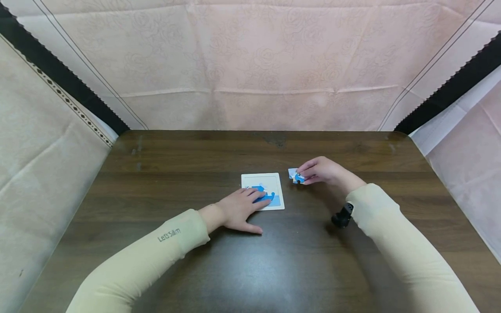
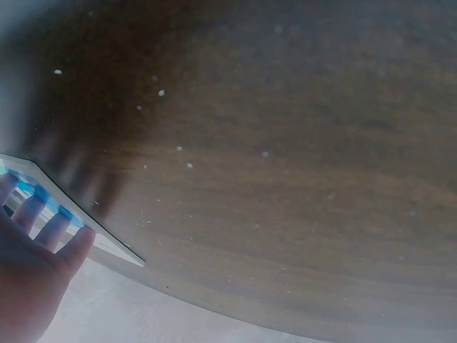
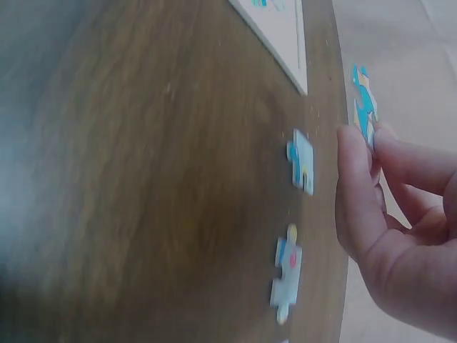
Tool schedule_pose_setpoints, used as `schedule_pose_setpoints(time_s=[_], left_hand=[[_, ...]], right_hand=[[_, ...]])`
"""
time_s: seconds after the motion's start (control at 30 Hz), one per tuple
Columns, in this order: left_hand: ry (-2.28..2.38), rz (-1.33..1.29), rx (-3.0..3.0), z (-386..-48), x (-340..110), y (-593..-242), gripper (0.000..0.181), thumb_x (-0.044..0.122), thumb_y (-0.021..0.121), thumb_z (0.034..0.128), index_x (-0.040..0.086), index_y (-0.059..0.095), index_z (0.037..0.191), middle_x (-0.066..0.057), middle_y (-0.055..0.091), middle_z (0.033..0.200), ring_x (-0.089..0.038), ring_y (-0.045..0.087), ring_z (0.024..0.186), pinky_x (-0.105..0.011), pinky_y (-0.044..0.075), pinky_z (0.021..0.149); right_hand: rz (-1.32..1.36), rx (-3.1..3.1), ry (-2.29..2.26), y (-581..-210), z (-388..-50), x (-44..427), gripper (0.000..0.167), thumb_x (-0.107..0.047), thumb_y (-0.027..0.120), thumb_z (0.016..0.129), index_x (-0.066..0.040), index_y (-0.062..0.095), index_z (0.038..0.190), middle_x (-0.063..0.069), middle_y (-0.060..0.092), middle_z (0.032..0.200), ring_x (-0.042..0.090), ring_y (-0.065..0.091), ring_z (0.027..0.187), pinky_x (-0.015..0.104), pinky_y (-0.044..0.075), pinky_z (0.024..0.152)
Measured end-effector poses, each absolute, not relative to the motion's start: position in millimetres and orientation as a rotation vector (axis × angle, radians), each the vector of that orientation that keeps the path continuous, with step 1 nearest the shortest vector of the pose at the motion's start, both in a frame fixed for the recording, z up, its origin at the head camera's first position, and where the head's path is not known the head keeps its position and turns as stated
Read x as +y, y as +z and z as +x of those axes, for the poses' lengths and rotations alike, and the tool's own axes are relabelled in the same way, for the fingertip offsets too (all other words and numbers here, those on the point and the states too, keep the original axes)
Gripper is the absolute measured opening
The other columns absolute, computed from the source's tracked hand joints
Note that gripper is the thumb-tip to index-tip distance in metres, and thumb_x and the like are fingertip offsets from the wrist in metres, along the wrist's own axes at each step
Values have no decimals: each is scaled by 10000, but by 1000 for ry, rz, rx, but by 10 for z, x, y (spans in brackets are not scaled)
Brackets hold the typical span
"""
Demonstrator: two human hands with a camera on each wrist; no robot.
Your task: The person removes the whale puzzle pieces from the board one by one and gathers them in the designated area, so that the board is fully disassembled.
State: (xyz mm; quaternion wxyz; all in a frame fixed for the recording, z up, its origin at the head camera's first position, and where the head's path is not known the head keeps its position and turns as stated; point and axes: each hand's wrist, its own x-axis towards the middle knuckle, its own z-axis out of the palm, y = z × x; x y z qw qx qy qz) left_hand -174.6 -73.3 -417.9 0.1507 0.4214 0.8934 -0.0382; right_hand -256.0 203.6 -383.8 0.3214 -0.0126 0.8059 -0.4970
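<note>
A square white-bordered puzzle board (image 1: 275, 181) with a blue picture lies flat on the table. My left hand (image 1: 242, 211) rests on it, its fingers spread and fairly straight over the picture. In the left wrist view those fingers also lie across the board (image 2: 114, 246). To the right of the board, my right hand (image 1: 324, 170) pinches a jigsaw piece (image 3: 365, 103) with blue and orange colouring between thumb and fingertips. Beneath it on the table, the right wrist view shows a loose piece (image 3: 303, 163) and another jigsaw piece (image 3: 288, 275) with a pink spot.
The brown wooden table (image 1: 188, 174) stretches out on all sides of the board. Pale patterned cloth (image 1: 250, 65) hangs behind it and at both sides. A small black device (image 1: 342, 215) sits at the right wrist. At the right wrist view's bottom edge, something pale barely shows.
</note>
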Motion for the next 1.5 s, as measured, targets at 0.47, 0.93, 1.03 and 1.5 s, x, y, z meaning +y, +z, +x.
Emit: schedule_pose_setpoints(time_s=[0.47, 0.93, 1.03, 1.5], left_hand=[[-114, 1224, 2573, -1741, -732, -4190, 839, 737, 404, 827, 265, 222, 1497, -18, 248, 1546, -243, 238, 1421, -442, 227, 1152], [-114, 1232, 2559, -1751, -740, -4199, 837, 737, 396, 830, 267, 213, 1499, -23, 239, 1549, -240, 234, 1421, -451, 220, 1154], [-112, 1233, 2558, -1753, -744, -4196, 837, 736, 397, 830, 266, 214, 1498, -24, 241, 1548, -238, 236, 1420, -449, 220, 1154], [-120, 1223, 2551, -1754, -745, -4194, 840, 740, 390, 829, 268, 206, 1500, -26, 230, 1552, -237, 228, 1423, -453, 219, 1154]], right_hand=[[-13, 2059, -1337, -3852, -2537, 2563, 393, -11, 526, 924, 176, 440, 1259, -42, 638, 824, 60, 618, 745, 240, 559, 738], [72, 2039, -1289, -3897, -2453, 3008, 209, -33, 549, 918, 25, 636, 1099, -53, 632, 848, 70, 605, 766, 263, 563, 748], [100, 2025, -1279, -3910, -2441, 3052, 187, -32, 551, 917, -3, 656, 1068, -47, 633, 836, 74, 600, 767, 268, 563, 752], [112, 2097, -1210, -4019, -2403, 3119, 181, -37, 594, 888, 38, 668, 1035, -52, 641, 778, 64, 598, 734, 258, 564, 696]])
